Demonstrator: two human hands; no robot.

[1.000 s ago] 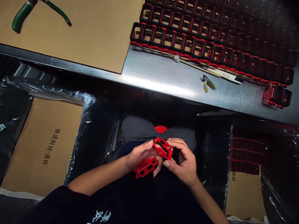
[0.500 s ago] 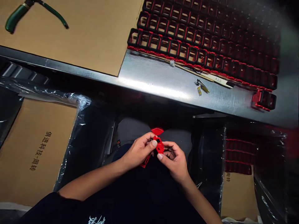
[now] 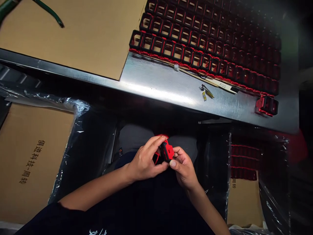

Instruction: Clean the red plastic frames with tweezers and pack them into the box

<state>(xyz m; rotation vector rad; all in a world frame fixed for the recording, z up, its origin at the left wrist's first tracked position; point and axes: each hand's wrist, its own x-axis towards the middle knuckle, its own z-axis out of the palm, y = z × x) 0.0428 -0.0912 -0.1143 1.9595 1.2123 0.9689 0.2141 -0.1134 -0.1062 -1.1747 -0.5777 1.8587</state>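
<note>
Over my lap, both hands grip a small red and black plastic housing (image 3: 169, 150). My left hand (image 3: 146, 160) spans it from the left, fingers at its upper end and thumb near its lower end. On the other side, my right hand (image 3: 184, 167) pinches its lower right edge between thumb and fingers. A dark opening framed in red shows beside my left palm; whether it belongs to the same piece I cannot tell. Similar red and black housings (image 3: 167, 47) stand in rows on the metal bench, and a separate short group (image 3: 267, 105) sits at the right.
A cardboard sheet (image 3: 73, 42) covers the bench's left part, with green-handled pliers (image 3: 51, 12) on it. A swab stick, a pen marked A55 (image 3: 223, 85) and small metal tweezers-like pieces (image 3: 207, 92) lie before the rows. Plastic-lined boxes with cardboard (image 3: 31, 140) flank my lap; the right one holds red parts (image 3: 245, 163).
The housing has been turned in my hands, so its black side now shows. My left hand has opened wider around it. The whole view has shifted slightly.
</note>
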